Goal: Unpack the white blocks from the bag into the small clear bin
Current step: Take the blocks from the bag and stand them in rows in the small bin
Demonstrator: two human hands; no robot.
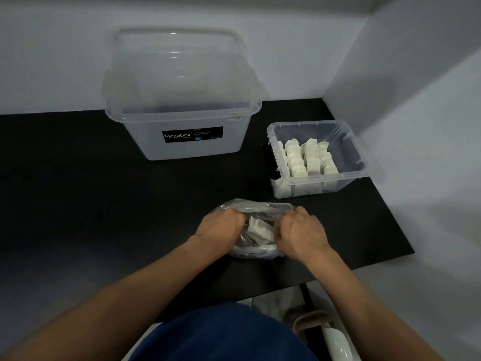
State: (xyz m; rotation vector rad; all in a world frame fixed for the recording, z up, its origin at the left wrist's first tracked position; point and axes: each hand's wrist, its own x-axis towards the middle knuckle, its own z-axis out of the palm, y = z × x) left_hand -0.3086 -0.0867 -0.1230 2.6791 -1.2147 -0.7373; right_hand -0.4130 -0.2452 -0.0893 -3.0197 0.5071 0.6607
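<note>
A clear plastic bag [256, 252] lies on the black table near its front edge, with white blocks [260, 227] showing through its open mouth. My left hand [218, 226] grips the bag's left rim and my right hand [302, 231] grips its right rim, fingers curled into the plastic. The small clear bin [356, 162] stands to the back right and holds several white blocks [309, 158] in rows.
A large translucent Megabox bin [182, 142] stands at the back centre. White walls close off the back and the right side. The black table surface [91, 191] stretches to the left. A chair and a blue garment are below the table edge.
</note>
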